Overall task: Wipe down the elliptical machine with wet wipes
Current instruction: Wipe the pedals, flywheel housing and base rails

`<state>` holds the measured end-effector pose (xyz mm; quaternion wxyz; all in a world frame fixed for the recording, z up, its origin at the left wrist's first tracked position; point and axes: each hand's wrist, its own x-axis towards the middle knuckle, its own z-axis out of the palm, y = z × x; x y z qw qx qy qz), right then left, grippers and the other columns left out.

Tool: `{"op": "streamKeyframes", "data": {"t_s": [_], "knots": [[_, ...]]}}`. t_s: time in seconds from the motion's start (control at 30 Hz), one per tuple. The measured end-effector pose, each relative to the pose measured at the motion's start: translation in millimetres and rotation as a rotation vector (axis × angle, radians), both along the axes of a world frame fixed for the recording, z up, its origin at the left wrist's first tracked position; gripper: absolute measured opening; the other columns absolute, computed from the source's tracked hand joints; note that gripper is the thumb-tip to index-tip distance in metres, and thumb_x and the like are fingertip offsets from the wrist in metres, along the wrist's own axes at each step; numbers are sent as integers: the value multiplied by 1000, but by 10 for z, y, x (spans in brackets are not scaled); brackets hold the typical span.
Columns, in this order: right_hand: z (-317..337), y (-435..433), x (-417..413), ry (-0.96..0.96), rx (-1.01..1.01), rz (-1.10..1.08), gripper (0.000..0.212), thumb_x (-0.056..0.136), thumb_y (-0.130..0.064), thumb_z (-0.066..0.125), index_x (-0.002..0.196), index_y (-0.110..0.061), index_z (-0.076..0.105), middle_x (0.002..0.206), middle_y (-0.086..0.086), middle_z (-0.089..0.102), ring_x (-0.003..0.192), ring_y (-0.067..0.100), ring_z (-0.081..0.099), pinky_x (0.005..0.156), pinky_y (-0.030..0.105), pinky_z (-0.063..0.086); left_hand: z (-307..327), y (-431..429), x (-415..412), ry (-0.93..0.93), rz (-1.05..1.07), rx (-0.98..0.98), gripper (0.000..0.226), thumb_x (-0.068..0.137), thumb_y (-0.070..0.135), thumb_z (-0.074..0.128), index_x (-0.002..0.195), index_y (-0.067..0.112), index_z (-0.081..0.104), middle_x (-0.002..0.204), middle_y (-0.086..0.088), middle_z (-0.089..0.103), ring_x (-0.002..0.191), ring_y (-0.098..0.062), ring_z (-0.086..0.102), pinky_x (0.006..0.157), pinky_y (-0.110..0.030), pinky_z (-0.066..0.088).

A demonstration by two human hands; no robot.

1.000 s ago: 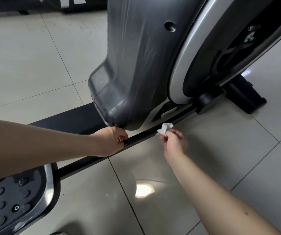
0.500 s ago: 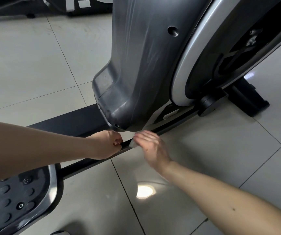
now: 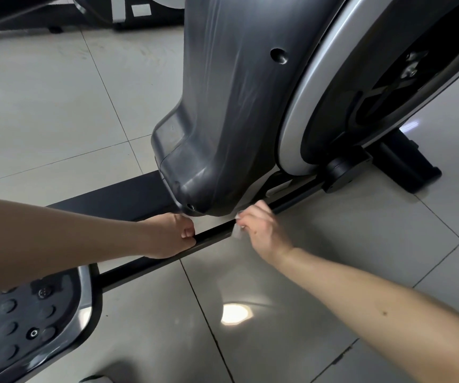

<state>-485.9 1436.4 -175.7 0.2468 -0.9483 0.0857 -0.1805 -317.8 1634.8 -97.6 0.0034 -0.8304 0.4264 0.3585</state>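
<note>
Grey plastic, streaked with faint smears, covers the body of the elliptical machine [image 3: 222, 120], which fills the far middle of the head view and tapers to a rounded tip low down. To its right a silver rim [image 3: 303, 111] curves around a dark wheel recess, and a black stabiliser foot [image 3: 408, 167] rests on the floor at the far right. A slim black bar [image 3: 211, 239] runs diagonally from the near left, where it meets the studded pedal [image 3: 29, 322], up to a round black cap [image 3: 344, 172] under the rim. The left hand [image 3: 170, 236] comes in from the left and grips this bar just nearer than the machine's tip, fingers curled round it. The right hand [image 3: 264, 230] reaches in from the near right and pinches a crumpled white wet wipe [image 3: 236, 232] in bent fingers. The wipe lies against the bar right below the tip, just right of the left hand, and the two hands are apart. Only small bits of the wipe show past the fingers. Pale glossy floor tiles [image 3: 57, 111] lie all around, with a bright lamp reflection [image 3: 235, 313] on the near tile between the forearms. Another dark machine [image 3: 57, 12] stands at the far left edge
</note>
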Motion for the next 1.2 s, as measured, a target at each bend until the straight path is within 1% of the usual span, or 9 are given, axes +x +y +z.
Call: {"op": "streamKeyframes", "data": {"t_s": [0.13,0.3,0.4,0.5,0.67,0.83,0.93,1.07,1.2], "knots": [[166,-272,-37,44,-116,94,9,85,9,64,83,1,69,85,13,62,82,31,56,63,41,52,18,-33,2,5,10,19,11,92,44,57,98,36,61,106,12,62,99,-14,61,94,-35,52],[202,-482,-228,233,-43,-216,13,88,0,71,81,-4,61,96,10,53,84,29,54,69,43,48,12,-42,-6,4,19,32,12,88,46,58,94,36,59,107,10,62,98,-17,61,93,-39,54],[178,-99,-80,223,-36,-66,22,78,5,77,72,-4,58,84,11,53,74,29,52,58,34,39,25,-74,-4,-7,15,47,13,86,46,59,93,35,58,106,8,61,97,-19,61,92,-39,54],[153,-82,-99,207,-37,-55,23,76,4,77,70,-7,58,81,7,55,74,28,55,58,32,42,48,-122,-1,1,3,67,14,87,46,60,96,35,58,106,7,60,97,-19,60,89,-38,55],[118,-299,-197,279,-17,-376,18,88,-6,72,76,-12,60,88,2,55,75,26,54,61,30,35,43,-159,8,8,-19,83,16,89,45,61,98,33,58,102,7,57,96,-19,58,78,-32,51],[110,158,-93,262,99,-342,18,86,-8,73,74,-13,60,88,2,57,74,24,52,60,29,30,41,-191,10,-14,-41,53,15,89,44,63,94,30,59,98,7,60,90,-15,58,70,-23,49],[114,108,-113,235,129,-389,17,83,-8,76,73,-12,63,85,2,61,73,23,54,58,30,33,-3,-188,-12,-53,-68,4,17,92,41,64,98,26,64,93,8,62,81,-11,55,56,-13,36],[64,-180,-203,192,234,-698,9,83,-5,75,78,-11,70,87,0,65,80,23,61,65,30,43,-48,-182,35,-27,-65,-1,19,91,43,65,100,26,65,96,7,64,81,-10,56,56,-13,36],[39,142,-114,181,322,-685,11,83,-6,76,79,-14,72,84,-3,64,78,21,63,66,31,50,-27,-200,61,-15,-87,13,23,92,44,64,103,25,66,100,6,65,88,-12,60,60,-16,40]]}}
